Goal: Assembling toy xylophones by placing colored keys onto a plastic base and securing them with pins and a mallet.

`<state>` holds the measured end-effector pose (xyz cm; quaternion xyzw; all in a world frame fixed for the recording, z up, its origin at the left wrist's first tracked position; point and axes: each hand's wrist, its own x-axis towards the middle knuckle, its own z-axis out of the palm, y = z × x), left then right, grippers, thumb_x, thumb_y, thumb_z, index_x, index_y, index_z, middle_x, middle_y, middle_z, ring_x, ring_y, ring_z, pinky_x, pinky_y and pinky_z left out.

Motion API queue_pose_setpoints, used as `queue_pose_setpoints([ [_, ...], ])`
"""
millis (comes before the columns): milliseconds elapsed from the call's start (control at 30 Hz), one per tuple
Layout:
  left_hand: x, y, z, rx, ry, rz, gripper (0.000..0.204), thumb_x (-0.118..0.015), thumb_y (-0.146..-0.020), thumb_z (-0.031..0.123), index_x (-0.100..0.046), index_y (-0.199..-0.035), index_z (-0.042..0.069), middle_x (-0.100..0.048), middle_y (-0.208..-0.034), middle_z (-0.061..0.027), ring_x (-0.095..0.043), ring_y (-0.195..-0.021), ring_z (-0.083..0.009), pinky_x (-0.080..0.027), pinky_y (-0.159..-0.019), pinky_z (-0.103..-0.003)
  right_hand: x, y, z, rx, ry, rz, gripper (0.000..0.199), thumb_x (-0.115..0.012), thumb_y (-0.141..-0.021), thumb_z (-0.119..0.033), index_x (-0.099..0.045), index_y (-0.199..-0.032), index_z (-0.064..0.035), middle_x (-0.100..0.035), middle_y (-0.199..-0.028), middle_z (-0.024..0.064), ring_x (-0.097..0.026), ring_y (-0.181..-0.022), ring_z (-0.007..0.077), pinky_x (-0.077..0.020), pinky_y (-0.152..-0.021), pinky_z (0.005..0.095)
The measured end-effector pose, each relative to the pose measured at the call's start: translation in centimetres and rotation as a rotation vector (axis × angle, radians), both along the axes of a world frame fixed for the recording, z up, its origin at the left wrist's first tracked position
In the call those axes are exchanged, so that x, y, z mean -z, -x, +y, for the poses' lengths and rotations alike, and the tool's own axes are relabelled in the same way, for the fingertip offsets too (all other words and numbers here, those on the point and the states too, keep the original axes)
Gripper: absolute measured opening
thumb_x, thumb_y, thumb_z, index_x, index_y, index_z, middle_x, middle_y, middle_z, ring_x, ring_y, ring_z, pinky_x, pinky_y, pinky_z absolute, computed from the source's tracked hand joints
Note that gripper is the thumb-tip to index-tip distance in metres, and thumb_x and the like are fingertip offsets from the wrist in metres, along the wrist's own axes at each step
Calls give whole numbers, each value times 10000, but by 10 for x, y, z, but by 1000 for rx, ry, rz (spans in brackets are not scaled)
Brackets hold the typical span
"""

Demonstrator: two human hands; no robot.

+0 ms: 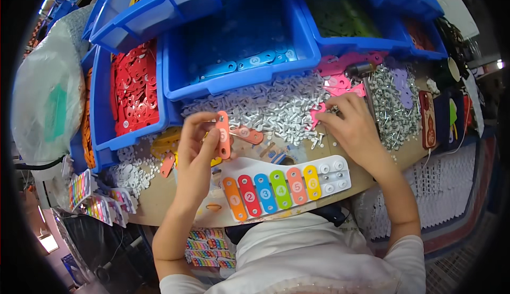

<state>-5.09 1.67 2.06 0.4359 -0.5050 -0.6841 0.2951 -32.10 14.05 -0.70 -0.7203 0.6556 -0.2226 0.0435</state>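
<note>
My left hand [195,153] is raised near the centre of the frame, thumb and fingers pinched on a flat salmon-orange rounded metal bar [223,134] that stands almost upright, its top end showing a small hole. My right hand [353,126] reaches to the right of centre, fingers curled down with the tips pressed together into a heap of small white plastic pegs [276,108]; I cannot tell whether they have one pinched. Just below my hands, at lower centre, lies a white curved toy xylophone base [289,185] on the worn wooden table [159,198]; it carries six coloured bars from orange at the left through red, blue, green and salmon to yellow, and its right end is bare, showing white pegs. A second salmon bar [248,134] lies flat on the table just right of the one I hold. Across the top of the frame sit blue plastic bins [239,79], one at the left filled with red bars [135,89]. A pile of silver screws [393,108] sits at the right, beside pink bars [340,79].
</note>
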Motion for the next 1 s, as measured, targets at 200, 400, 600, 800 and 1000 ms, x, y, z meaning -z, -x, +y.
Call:
queue_pose_setpoints([
  [200,-3,0,16,176,123,-34,358,-589,-933,41,-479,-1273,41,-566,-1156,-47,-615,-871,-97,-490,-678,-216,10,2,-15,-37,130,184,315,-678,-655,-49,-656,-969,-69,-578,-1058,86,-542,-1036,286,-451,-871,396],
  [400,0,-4,17,201,73,-12,366,-628,-899,-4,-507,-1244,3,-596,-1185,-87,-630,-965,-138,-531,-835,-266,-35,-16,14,342,-138,-505,172,-640,-842,-17,-663,-1010,-46,-631,-915,73,-622,-809,187,-502,-676,289],
  [600,-3,1,26,90,-4,16,289,-645,-887,-6,-553,-1162,0,-686,-950,-82,-656,-897,-141,-524,-754,-247,-28,-35,36,418,-322,-1304,285,-649,-865,25,-580,-1142,21,-645,-867,47,-616,-704,82,-499,-587,203],
  [800,-10,10,28,192,-59,-78,297,-649,-876,-22,-556,-1158,1,-677,-931,-66,-639,-850,-108,-508,-747,-257,-37,-36,56,456,-239,-1144,260,-648,-858,41,-587,-1110,24,-638,-906,57,-606,-770,84,-496,-647,209],
  [1000,-32,14,52,369,276,-241,129,-662,-884,24,-664,-1005,-19,-692,-965,-69,-643,-865,-107,-521,-764,-246,-45,-14,88,442,-166,-737,186,-662,-843,49,-628,-1025,30,-628,-937,47,-594,-840,92,-481,-744,233],
])
